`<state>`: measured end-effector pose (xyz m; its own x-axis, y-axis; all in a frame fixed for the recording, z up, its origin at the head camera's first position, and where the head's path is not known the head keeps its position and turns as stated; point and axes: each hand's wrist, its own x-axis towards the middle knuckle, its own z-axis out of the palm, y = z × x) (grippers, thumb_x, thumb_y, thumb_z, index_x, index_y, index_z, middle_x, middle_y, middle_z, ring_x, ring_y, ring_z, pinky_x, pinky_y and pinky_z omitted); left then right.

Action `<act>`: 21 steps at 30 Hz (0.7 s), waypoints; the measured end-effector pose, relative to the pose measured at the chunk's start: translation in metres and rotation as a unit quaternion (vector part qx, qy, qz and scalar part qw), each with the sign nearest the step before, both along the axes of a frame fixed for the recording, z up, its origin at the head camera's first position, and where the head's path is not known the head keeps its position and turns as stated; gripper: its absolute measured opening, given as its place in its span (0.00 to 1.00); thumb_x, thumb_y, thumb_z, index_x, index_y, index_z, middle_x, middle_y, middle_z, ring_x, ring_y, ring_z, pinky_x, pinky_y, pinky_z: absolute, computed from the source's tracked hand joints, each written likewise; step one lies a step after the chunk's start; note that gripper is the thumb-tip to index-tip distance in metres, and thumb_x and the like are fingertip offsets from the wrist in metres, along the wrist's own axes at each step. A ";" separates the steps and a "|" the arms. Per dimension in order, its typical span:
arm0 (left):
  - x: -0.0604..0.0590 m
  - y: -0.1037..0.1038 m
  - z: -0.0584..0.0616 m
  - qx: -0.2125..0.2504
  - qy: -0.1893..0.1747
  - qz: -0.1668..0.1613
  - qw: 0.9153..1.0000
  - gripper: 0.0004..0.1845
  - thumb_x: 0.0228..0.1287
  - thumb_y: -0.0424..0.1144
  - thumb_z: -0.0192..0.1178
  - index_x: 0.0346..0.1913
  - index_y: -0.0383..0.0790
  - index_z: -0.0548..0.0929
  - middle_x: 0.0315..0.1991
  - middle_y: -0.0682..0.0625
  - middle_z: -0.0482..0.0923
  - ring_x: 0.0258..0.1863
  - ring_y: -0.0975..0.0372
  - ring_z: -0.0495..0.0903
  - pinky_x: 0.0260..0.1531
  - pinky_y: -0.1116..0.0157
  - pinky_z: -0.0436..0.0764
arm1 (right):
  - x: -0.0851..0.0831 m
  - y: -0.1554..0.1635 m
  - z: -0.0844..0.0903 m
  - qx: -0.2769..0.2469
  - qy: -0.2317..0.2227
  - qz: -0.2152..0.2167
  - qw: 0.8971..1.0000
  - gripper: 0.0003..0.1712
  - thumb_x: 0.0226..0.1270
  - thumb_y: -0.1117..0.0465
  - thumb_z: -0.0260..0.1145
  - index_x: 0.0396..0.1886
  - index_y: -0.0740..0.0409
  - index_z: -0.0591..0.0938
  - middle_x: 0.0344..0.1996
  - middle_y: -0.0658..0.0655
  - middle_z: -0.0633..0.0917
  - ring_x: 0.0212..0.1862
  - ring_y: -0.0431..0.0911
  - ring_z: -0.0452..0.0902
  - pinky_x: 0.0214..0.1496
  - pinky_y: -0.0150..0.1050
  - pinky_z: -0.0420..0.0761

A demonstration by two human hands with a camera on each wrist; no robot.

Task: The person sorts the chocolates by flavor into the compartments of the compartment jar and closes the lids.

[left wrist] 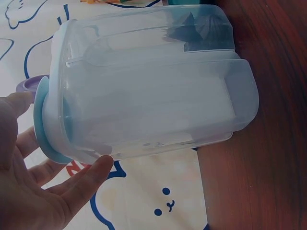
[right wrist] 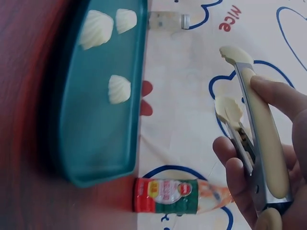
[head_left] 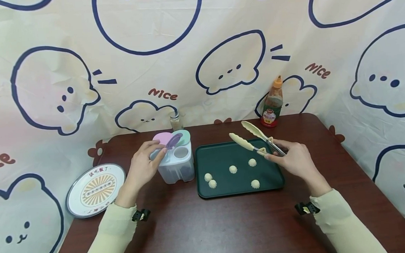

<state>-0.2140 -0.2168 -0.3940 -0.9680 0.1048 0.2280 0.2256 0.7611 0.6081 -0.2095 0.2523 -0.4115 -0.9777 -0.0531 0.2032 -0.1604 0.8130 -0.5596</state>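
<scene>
Above a clear container (head_left: 176, 170) with round coloured lids, my left hand (head_left: 145, 160) pinches a purple lid (head_left: 174, 140). The purple lid stands tilted up, and an open round hole shows in the container's top. In the left wrist view my thumb meets the purple lid (left wrist: 29, 84), and other fingers lie near a light blue lid (left wrist: 44, 122). My right hand (head_left: 295, 158) grips cream-tipped tongs (right wrist: 264, 129), their arms spread with nothing between them. They hover over a dark green tray (head_left: 221, 156) holding several white dough pieces (head_left: 233, 169).
A patterned plate (head_left: 96, 189) lies at the left table edge. Behind the container stands a small glass shaker (head_left: 176, 122). A sauce bottle (head_left: 272, 105) with an orange cap stands behind the tray, near the patterned cloth at the back.
</scene>
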 end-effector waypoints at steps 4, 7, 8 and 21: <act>0.000 0.000 0.000 0.000 -0.003 -0.001 1.000 0.29 0.72 0.62 0.51 0.60 0.44 0.81 0.70 0.44 0.69 0.70 0.45 0.68 0.67 0.37 0.68 | 0.003 0.007 -0.003 -0.006 0.013 -0.028 1.000 0.41 0.58 0.36 0.72 0.64 0.57 0.79 0.29 0.54 0.89 0.27 0.46 0.75 0.22 0.35 0.70; 0.000 0.000 0.000 0.000 -0.004 -0.001 1.000 0.29 0.72 0.63 0.50 0.60 0.44 0.81 0.70 0.44 0.69 0.70 0.45 0.67 0.67 0.37 0.68 | 0.004 0.012 -0.005 -0.010 0.018 -0.048 0.999 0.41 0.58 0.36 0.72 0.64 0.57 0.79 0.31 0.57 0.89 0.27 0.47 0.75 0.22 0.36 0.71; 0.000 0.000 0.000 0.000 -0.004 -0.001 1.000 0.29 0.72 0.63 0.50 0.60 0.44 0.81 0.70 0.44 0.69 0.70 0.45 0.67 0.67 0.37 0.68 | 0.005 0.013 -0.006 -0.009 0.019 -0.055 0.998 0.42 0.58 0.36 0.72 0.64 0.57 0.79 0.32 0.57 0.90 0.28 0.48 0.75 0.22 0.36 0.71; 0.000 -0.001 0.000 -0.001 -0.003 -0.001 1.000 0.29 0.72 0.63 0.50 0.60 0.45 0.81 0.70 0.44 0.69 0.70 0.44 0.67 0.66 0.37 0.69 | 0.006 0.037 -0.016 0.010 0.026 -0.120 0.992 0.46 0.56 0.31 0.70 0.64 0.59 0.79 0.30 0.59 0.89 0.37 0.56 0.78 0.32 0.43 0.69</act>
